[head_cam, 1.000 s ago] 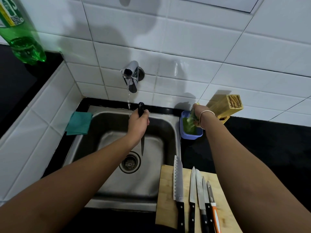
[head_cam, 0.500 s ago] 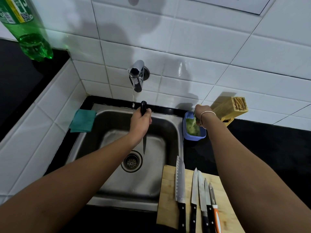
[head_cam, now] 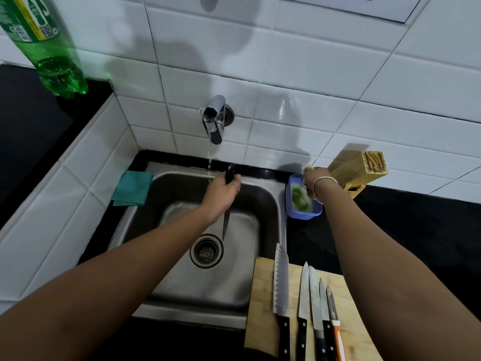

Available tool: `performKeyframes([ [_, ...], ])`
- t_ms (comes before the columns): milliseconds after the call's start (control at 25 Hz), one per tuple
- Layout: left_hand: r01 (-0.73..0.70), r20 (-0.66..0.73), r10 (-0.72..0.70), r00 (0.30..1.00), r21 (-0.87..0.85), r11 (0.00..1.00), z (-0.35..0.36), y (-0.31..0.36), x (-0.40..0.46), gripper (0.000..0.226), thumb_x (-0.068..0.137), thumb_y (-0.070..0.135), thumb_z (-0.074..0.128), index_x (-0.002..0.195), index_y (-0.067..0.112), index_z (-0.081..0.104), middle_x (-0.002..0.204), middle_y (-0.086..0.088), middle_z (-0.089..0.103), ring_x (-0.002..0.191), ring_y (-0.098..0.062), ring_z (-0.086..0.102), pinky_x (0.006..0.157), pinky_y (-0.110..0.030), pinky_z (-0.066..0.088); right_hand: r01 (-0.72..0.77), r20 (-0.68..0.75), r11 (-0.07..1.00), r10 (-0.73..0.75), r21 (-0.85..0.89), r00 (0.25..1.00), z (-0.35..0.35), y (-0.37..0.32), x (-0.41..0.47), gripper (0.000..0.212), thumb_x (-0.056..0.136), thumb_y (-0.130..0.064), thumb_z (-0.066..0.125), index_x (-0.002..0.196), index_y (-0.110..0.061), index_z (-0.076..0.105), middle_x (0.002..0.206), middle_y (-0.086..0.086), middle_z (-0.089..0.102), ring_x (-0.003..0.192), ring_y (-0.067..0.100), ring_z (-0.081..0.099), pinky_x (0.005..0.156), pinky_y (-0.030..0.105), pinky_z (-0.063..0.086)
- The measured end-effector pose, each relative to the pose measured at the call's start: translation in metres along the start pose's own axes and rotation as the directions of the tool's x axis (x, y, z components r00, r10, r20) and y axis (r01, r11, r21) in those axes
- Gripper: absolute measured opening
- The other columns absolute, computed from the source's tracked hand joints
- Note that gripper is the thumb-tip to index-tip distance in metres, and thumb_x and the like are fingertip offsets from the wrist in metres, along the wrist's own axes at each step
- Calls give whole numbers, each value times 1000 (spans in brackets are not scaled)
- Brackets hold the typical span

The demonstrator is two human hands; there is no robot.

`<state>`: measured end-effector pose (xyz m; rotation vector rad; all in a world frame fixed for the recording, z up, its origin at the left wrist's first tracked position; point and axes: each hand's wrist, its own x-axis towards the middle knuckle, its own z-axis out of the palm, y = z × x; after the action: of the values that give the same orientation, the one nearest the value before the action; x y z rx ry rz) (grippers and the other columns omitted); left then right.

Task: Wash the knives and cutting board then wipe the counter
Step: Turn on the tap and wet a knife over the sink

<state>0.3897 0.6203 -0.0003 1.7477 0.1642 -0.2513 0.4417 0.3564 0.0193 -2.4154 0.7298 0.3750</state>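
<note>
My left hand (head_cam: 221,190) grips a black-handled knife (head_cam: 226,225) over the steel sink (head_cam: 268,204), blade pointing down toward the drain, just beside the thin stream from the tap (head_cam: 214,118). My right hand (head_cam: 316,178) reaches into a blue soap tub (head_cam: 303,213) at the sink's right rim and pinches a yellow-green scrubber (head_cam: 308,168), mostly hidden by the fingers. Several knives (head_cam: 281,280) and an orange peeler (head_cam: 337,332) lie side by side on the wooden cutting board (head_cam: 263,321) at the front right.
A wooden knife block (head_cam: 360,166) leans against the tiled wall right of the tub. A teal cloth (head_cam: 132,187) lies at the sink's left rim. A green plastic bottle (head_cam: 44,45) stands on the raised black ledge at the far left. Black counter (head_cam: 416,230) extends right.
The right hand has dipped the scrubber lower into the blue tub. The left hand keeps the knife under the tap, barely shifted.
</note>
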Motion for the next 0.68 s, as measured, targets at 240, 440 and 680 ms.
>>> performKeyframes([
  [240,-20,9,18,1000,493,870,-12,16,-9,36,98,47,52,89,15,65,91,-7,68,88,-25,64,78,-34,49,-5,17,966,1,258,1000,-4,0,-4,29,97,-32,42,103,-6,54,99,22,59,77,31,55,73,39,45],
  [440,154,-184,-93,979,352,923,-36,22,-30,26,89,34,60,93,10,69,76,-11,72,66,-24,73,59,-28,56,124,-98,961,-102,249,990,2,-3,-28,42,103,-30,36,130,-3,55,136,20,54,121,34,50,84,32,35],
  [680,167,-95,-180,979,-131,977,-60,13,-60,34,97,31,57,101,-1,69,71,-18,73,57,-25,70,44,-25,47,591,-183,768,-562,247,807,71,-31,-112,40,104,-33,44,140,-16,52,129,17,54,120,29,48,103,29,33],
])
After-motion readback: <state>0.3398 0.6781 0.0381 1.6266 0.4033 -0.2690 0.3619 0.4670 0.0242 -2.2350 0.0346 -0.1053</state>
